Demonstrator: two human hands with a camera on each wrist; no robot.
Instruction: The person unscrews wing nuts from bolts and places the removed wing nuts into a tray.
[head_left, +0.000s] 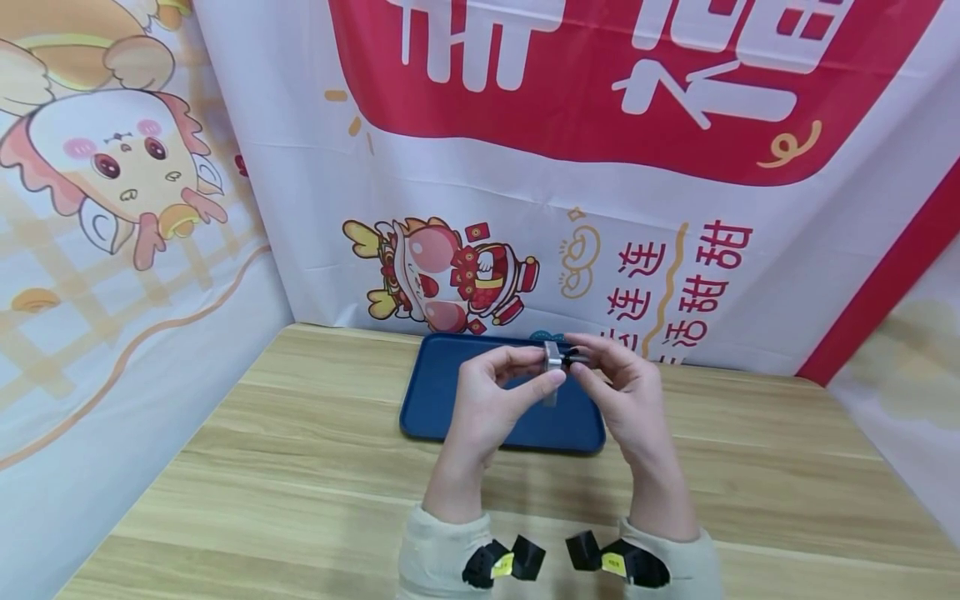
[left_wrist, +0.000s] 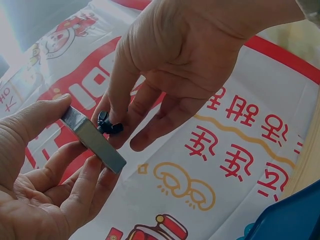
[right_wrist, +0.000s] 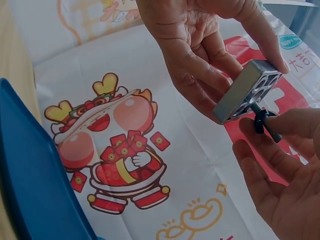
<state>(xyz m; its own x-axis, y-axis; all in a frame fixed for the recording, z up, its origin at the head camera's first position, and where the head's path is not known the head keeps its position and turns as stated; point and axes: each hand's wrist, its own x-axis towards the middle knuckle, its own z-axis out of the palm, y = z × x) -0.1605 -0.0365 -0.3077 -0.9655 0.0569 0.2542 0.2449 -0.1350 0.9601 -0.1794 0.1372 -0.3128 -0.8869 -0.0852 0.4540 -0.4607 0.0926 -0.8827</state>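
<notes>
In the head view both hands meet above a blue tray. My left hand (head_left: 483, 404) holds a square grey metal block (right_wrist: 240, 95) by its edges, between thumb and fingers. A ribbed, hollow face of the block shows in the right wrist view, with a threaded bolt (right_wrist: 274, 134) sticking out of it. Around the bolt sits a black wing nut (right_wrist: 260, 122), close to the block. My right hand (head_left: 633, 408) pinches this wing nut between thumb and index finger, its other fingers loosely bent.
The blue tray (head_left: 438, 383) lies at the back of the wooden table (head_left: 300, 475), under the hands. Behind the table hangs a white printed cloth (head_left: 300, 167) with red lettering and a cartoon figure. Another printed cloth (head_left: 187, 308) covers the left side.
</notes>
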